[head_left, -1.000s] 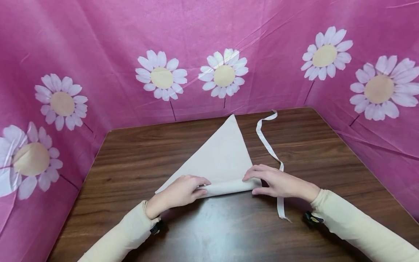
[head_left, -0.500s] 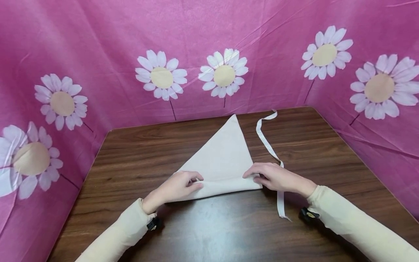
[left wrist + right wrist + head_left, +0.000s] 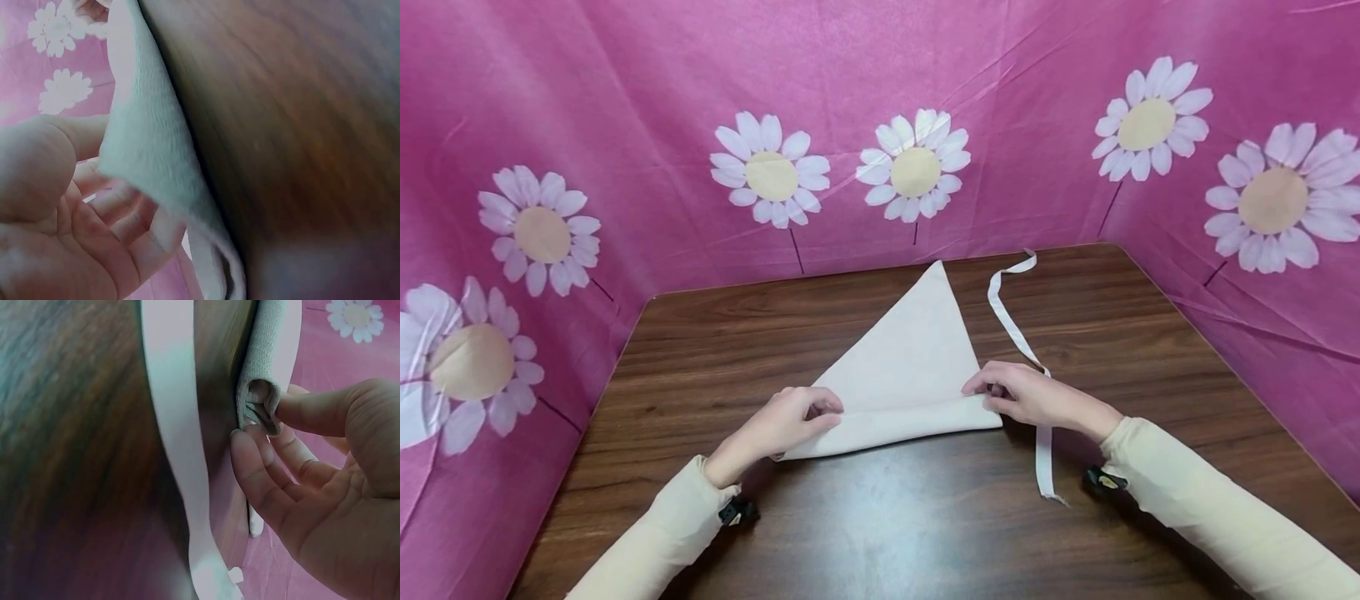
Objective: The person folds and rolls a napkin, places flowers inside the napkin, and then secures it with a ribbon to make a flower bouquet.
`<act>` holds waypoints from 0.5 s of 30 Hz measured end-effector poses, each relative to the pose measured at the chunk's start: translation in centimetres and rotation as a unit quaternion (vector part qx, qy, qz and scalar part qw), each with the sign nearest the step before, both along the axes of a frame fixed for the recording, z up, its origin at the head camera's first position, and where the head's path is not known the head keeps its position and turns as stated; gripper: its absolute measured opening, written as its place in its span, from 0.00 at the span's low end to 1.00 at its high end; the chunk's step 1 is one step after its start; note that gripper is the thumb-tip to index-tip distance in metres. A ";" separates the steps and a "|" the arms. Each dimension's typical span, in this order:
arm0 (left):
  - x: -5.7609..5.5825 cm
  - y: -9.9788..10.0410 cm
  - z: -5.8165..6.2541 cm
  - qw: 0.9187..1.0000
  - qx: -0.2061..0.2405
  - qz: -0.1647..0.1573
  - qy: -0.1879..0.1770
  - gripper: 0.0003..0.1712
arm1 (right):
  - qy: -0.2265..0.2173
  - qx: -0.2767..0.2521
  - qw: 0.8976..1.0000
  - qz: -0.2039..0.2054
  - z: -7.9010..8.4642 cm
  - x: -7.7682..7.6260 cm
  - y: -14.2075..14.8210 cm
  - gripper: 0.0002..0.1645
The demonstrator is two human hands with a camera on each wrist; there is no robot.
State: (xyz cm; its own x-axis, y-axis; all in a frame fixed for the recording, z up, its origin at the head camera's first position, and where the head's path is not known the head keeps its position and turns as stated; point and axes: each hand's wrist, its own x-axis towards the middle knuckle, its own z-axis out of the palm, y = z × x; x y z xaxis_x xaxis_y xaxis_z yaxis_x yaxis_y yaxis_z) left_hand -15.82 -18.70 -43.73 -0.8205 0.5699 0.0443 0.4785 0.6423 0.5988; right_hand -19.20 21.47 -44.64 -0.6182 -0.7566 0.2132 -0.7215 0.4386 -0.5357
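Note:
An off-white cloth (image 3: 910, 350) lies as a triangle in the middle of the table, its point toward the back and its near edge rolled over into a flattened band (image 3: 902, 425). My left hand (image 3: 782, 423) holds the left part of that band with thumb and fingers; in the left wrist view the loose edge of the cloth (image 3: 153, 125) runs past the thumb. At the other end my right hand (image 3: 1026, 396) pinches the band. In the right wrist view its thumb and fingers are at the hollow end of the roll (image 3: 259, 403).
A narrow white fabric strip (image 3: 1011, 325) lies right of the cloth, passing under the right wrist toward the front. The brown wooden table (image 3: 880, 533) is bordered at the back and sides by a pink curtain (image 3: 842, 75) with daisies.
The near edge has turned from a rounder roll into a wider, flatter band. My left hand has slid left along it, and my right hand has shifted slightly toward the back.

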 end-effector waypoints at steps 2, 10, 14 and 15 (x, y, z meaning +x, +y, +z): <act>0.0 0.0 0.5 1.000 -0.002 0.008 0.016 0.08 | -0.007 0.000 1.000 -0.008 0.1 -0.1 0.1 0.15; 0.6 3.9 3.0 0.995 0.020 -0.054 0.078 0.19 | -0.069 -0.009 0.996 -0.051 0.3 -0.3 0.3 0.19; 0.7 5.8 2.0 0.992 -0.023 -0.080 0.093 0.26 | -0.051 -0.010 0.998 -0.039 0.1 -0.3 0.3 0.21; 0.7 6.0 1.6 0.991 -0.039 -0.082 0.098 0.27 | -0.040 -0.008 0.999 -0.036 0.2 -0.3 0.3 0.21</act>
